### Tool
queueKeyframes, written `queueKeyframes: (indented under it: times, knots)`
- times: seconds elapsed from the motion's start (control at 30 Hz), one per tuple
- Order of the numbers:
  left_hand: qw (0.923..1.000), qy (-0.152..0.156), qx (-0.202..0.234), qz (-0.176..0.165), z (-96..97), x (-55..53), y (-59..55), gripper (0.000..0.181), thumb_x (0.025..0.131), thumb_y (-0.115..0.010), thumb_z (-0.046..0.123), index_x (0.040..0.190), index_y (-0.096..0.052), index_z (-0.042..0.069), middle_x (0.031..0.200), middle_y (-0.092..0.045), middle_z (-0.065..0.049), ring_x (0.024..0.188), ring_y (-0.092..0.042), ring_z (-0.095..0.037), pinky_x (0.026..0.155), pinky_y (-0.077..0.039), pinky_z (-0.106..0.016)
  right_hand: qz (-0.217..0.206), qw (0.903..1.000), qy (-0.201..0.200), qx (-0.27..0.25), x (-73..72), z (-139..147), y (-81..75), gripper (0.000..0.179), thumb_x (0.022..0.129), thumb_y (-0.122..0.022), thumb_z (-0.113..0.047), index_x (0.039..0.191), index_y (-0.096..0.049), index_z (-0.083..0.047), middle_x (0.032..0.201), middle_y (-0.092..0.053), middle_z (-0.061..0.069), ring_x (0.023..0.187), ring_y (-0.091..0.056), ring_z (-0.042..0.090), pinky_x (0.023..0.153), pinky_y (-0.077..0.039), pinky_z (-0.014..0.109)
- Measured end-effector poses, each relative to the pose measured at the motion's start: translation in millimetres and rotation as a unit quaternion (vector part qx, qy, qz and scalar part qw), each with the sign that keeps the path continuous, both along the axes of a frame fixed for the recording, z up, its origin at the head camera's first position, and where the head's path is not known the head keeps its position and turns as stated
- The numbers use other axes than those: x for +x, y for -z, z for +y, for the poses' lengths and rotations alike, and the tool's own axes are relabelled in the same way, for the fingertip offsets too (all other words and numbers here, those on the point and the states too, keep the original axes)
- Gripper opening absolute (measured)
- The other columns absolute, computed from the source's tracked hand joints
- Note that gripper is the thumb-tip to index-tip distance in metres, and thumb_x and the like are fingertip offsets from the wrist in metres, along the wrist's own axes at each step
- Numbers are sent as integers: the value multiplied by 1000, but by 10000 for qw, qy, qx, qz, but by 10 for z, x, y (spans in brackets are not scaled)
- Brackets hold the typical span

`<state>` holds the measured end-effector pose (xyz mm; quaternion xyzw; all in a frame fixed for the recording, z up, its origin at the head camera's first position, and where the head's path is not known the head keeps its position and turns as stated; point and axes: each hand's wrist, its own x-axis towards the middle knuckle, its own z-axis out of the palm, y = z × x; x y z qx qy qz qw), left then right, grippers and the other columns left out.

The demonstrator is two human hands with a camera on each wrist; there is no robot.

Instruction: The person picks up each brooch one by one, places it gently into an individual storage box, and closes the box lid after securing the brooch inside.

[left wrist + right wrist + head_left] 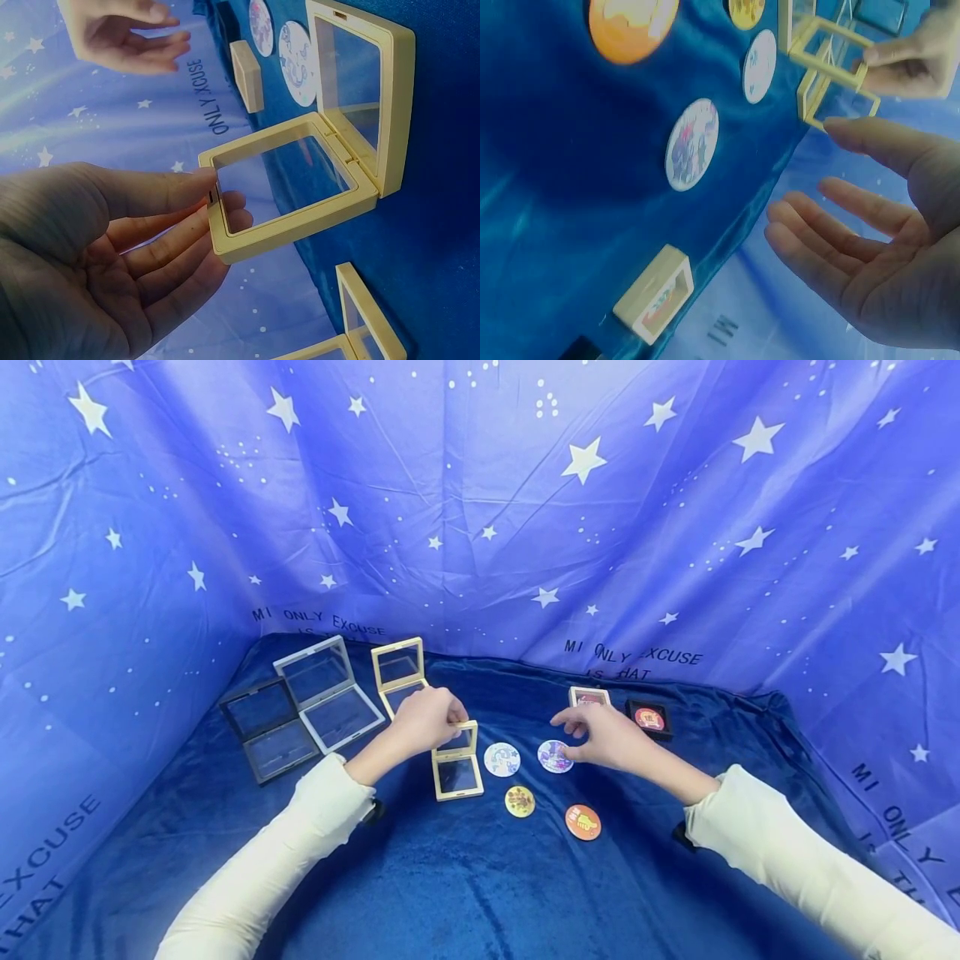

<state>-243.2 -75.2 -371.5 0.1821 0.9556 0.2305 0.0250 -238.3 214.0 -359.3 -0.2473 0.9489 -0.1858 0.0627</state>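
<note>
My left hand (420, 724) pinches the raised lid edge of a small cream hinged display frame (296, 234) with clear film windows, thumb on one face and fingers on the other. The frame's lower half (460, 794) lies on the blue cloth. My right hand (613, 739) hovers over a round purple-and-white badge (693, 144), its fingers loosely bent and apart from it in the right wrist view. Beside that lies a white-and-blue badge (502, 760). Closer to me are a yellow badge (520, 802) and an orange badge (583, 822) with a pointing hand.
At the left stand more open hinged frames: a black one (262, 779), a larger grey-white one (349, 745) and another cream one (397, 642). Behind my right hand are a small pale box frame (654, 294) and a black-framed piece (665, 734). A starry curtain (480, 485) hangs behind.
</note>
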Motion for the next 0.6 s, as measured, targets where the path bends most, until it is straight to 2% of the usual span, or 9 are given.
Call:
queueKeyframes:
  times: [0.17, 0.33, 0.47, 0.6]
  knots:
    - [10000, -11, 14, -20, 0, 10, -3, 14, 91, -75, 10, 104, -80, 8, 104, -79, -6, 85, -73, -19, 71, -57, -32, -23, 9993, -370, 100, 118, -63, 40, 40, 82, -83, -13, 119, -73, -4, 103, -74, 12, 96, -69, 27, 80, -57, 41]
    - [10000, 0, 29, -35, 4, 8, -3, 14, 91, -75, 9, 104, -80, 8, 104, -79, -7, 86, -74, -20, 73, -58, -34, -181, 9964, -626, 548, 207, -85, 64, 47, 80, -87, -20, 122, -72, -7, 105, -72, 10, 93, -68, 25, 75, -56, 37]
    - [10000, 9, 22, -29, 3, 6, -3, 14, 91, -75, 9, 104, -80, 8, 103, -79, -6, 85, -73, -19, 71, -58, -33, -395, 9916, -911, 826, 246, -88, 71, 50, 77, -89, -22, 121, -72, -9, 109, -73, 8, 98, -69, 27, 80, -58, 41]
    - [10000, 15, 18, -25, 3, 7, -3, 14, 91, -75, 10, 105, -80, 8, 103, -79, -6, 80, -71, -17, 69, -56, -31, -669, 9854, -1211, 997, 261, -75, 93, 50, 73, -91, -17, 119, -73, -10, 110, -74, 7, 103, -69, 25, 85, -58, 45]
